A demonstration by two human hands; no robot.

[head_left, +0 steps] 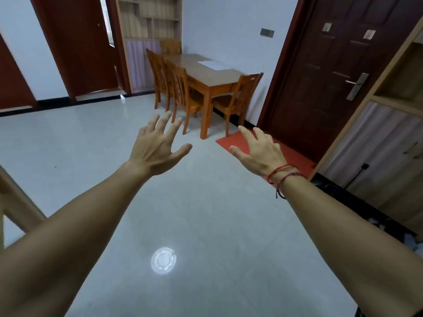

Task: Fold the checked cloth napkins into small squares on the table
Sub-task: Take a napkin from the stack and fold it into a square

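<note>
Risk: stalling. Left hand [158, 147] & right hand [258, 152] are hovering wide, empty, w/ no checked napkins showing; far surface [215, 76] unclear.

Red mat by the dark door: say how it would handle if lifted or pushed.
The red mat lies thin and flat, so it would probably droop, not stay stiff. On the glossy tiled floor it may well slide when pushed.
</note>
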